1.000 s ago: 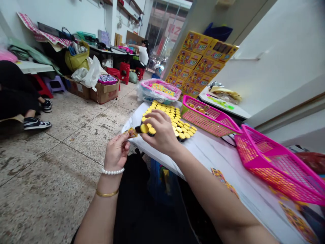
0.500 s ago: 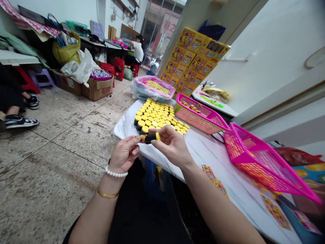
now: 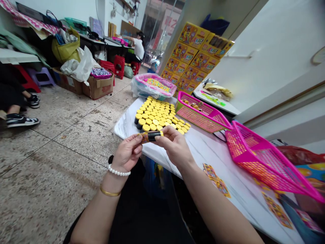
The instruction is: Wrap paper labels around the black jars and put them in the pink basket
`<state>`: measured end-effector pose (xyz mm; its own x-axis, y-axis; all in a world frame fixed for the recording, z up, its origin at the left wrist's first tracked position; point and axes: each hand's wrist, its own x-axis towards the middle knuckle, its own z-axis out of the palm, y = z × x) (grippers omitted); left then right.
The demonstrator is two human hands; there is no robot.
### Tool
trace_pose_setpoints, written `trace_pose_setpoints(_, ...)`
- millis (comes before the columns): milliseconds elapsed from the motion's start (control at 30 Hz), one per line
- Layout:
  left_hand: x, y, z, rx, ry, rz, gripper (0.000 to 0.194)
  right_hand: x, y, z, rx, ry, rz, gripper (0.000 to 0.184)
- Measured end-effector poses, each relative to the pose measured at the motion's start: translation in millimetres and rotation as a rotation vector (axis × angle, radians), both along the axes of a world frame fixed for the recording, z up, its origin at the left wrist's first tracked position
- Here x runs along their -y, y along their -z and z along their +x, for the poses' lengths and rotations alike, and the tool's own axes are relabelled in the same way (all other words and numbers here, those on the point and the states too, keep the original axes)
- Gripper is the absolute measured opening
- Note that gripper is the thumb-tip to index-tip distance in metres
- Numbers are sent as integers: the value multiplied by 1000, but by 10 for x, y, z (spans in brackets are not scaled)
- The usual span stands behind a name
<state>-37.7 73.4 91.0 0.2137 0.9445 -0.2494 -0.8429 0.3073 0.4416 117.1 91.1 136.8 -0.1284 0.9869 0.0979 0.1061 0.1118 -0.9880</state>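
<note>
Item: small black tube with yellow cap (image 3: 151,136), held level in front of the person, just off the near edge of the white table (image 3: 203,149).

Left hand (image 3: 126,154): grip pinched together on the tube's left end, where a printed yellow label sits; thumb and forefinger press from opposite sides, seemingly to smooth the label against the barrel. Wrist carries a pearl bracelet and a gold bangle.

Right hand (image 3: 175,145): grip clamped on the tube's capped right end, fingertips only, steadying it so the barrel stays exposed between the two hands.

Stock on table: block of like tubes standing upright (image 3: 159,117), yellow caps up, packed close in rows, an arrangement that keeps them stable and easy to pick one at a time. It lies just beyond the hands.

Containers: two pink mesh baskets (image 3: 203,117) to the right of the block, the nearer one tilted. A bagged tray of small coloured pieces (image 3: 154,86) stands at the table's far end.

Loose printed stickers (image 3: 217,178) lie flat on the table by the right forearm, within easy reach.

Background: stacked yellow cartons (image 3: 198,57); a seated person at a far table; another person's legs at left.
</note>
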Motion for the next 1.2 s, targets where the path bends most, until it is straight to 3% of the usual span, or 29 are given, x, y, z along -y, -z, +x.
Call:
trace_pose_setpoints(167, -17, 23, 7, 17, 4, 31, 20, 83, -45, -91, 144, 21, 193, 33)
trace_pose_setpoints(467, 133, -33, 33, -340, -278, 198, 41, 175, 40, -30, 70, 19, 328, 33)
trace_pose_setpoints(567, 146, -18, 51, -380, -111, 332, 54, 251, 71, 66, 76, -34, 359, 27)
trace_pose_setpoints(667, 128, 22, 104, -408, 80, 383, 46, 318, 84, 213, 165, -58, 329, 27)
trace_pose_setpoints(867, 182, 36, 402, -503, 124, 453, 34, 488, 70, 627, 298, -36, 315, 25)
trace_pose_setpoints(1033, 205, 6, 525, -477, 294, 458, 55, 618, 63, 873, 475, -14, 533, 31)
trace_pose_setpoints(1200, 204, 4, 574, -595, 291, 484, 39, 657, 164, 911, 631, 52, 729, 26)
